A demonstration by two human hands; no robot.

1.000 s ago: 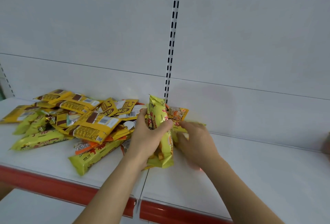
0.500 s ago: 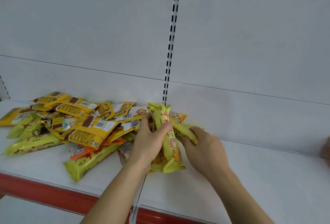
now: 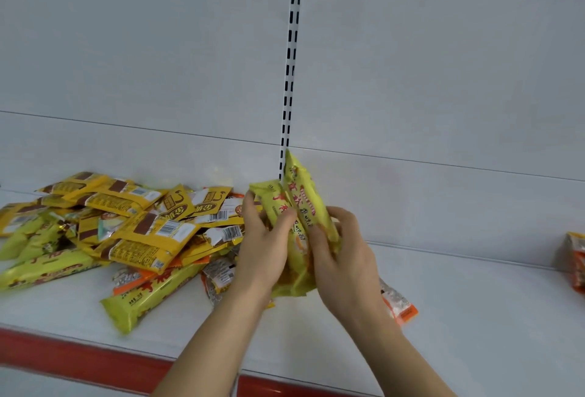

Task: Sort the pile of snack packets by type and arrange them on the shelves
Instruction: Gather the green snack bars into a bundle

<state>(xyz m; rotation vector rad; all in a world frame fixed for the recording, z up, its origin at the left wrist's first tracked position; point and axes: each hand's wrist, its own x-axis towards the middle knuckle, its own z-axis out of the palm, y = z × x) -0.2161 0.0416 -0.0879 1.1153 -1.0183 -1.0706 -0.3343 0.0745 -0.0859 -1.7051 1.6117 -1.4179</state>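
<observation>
The left hand [image 3: 262, 248] and right hand [image 3: 345, 257] are curled round two yellow-green packets [image 3: 297, 206], which could be dropped onto the shelf [image 3: 474, 317] if slid apart.

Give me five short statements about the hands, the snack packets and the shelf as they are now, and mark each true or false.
1. Both hands, the left hand and the right hand, hold long lime-yellow snack packets together. True.
2. The held packets lie flat on the white shelf board. False: they stand roughly upright, lifted in the hands.
3. The mixed pile of yellow packets lies left of the hands. True.
4. The shelf's front edge strip is blue. False: it is red.
5. An orange-and-white packet lies on the shelf near the right wrist. True.
</observation>
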